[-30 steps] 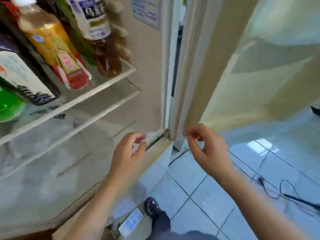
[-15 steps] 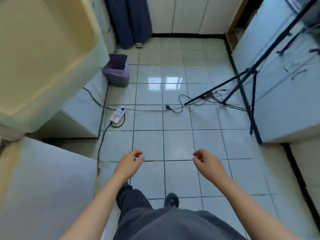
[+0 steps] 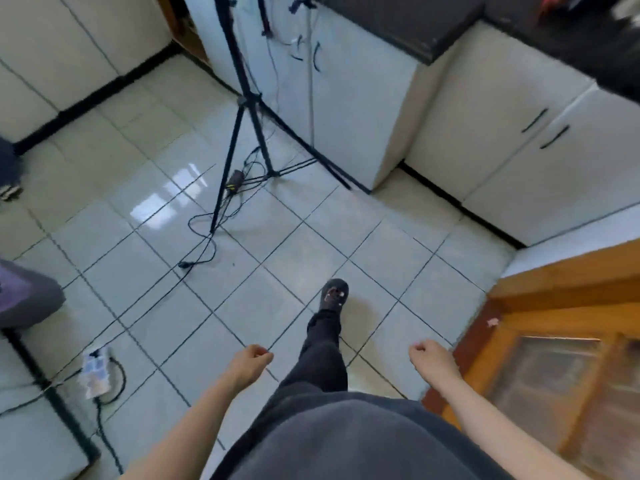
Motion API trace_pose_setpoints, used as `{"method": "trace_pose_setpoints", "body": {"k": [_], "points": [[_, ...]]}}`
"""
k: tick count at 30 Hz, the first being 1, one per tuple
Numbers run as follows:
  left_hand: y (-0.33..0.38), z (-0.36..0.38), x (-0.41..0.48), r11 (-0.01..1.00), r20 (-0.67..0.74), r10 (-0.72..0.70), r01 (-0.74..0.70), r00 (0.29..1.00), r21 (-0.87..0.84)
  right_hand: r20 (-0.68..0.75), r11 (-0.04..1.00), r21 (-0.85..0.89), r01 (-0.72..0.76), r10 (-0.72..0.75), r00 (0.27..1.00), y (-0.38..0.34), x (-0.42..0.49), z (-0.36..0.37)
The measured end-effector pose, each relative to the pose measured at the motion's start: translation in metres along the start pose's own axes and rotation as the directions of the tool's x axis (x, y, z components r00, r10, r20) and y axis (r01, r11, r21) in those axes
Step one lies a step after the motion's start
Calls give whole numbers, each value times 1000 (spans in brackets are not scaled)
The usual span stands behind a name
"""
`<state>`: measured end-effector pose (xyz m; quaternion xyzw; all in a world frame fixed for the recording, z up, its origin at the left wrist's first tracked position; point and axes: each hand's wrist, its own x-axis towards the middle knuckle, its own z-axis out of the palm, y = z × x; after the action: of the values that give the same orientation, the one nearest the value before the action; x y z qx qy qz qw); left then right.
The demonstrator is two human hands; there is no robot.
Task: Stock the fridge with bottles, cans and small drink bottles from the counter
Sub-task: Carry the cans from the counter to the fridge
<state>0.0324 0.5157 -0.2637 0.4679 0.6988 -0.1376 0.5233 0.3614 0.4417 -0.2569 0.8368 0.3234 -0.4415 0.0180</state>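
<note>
Fingers of the left hand [image 3: 250, 361] are curled loosely inward toward the palm, tips together, enclosing nothing; the wrist is straight and the bare forearm runs down to the lower left of the frame. Fingers of the right hand [image 3: 429, 358] are likewise folded into a loose fist with nothing in it — the forearm slants to the lower right corner. Both hands hang at about the same height in the lower middle of the frame, well apart, one on each side of a leg in dark trousers [image 3: 323, 355] stepping forward, its dark shoe [image 3: 333, 294] on the pale tiled floor [image 3: 377, 258].

In the upper centre stands a black tripod [image 3: 242, 109], cables looped at its feet. White cabinets [image 3: 512, 147] with dark handles fill the upper right under a dark countertop [image 3: 415, 26]. A wooden cabinet [image 3: 554, 341] occupies the lower right, just beside the right forearm. A power strip [image 3: 95, 370] lies at lower left.

No bottles, cans or fridge can be made out in this view; blurred red shapes at the top right edge cannot be identified.
</note>
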Motion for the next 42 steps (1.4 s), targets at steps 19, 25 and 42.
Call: {"method": "trace_pose_setpoints", "body": {"k": [19,25,42], "points": [[479,-37,170,779,277,316,-415,907,470,-119,632,701,-331,561,819,43,91,-187],[572,29,171,832,321,316,-423,893,358,-121,665,683,-302,511,851,74,170,-272],[843,39,137,717,-200,646,-675,737,-173,-469,755,593,281,40,882,-28,351,-607]]}}
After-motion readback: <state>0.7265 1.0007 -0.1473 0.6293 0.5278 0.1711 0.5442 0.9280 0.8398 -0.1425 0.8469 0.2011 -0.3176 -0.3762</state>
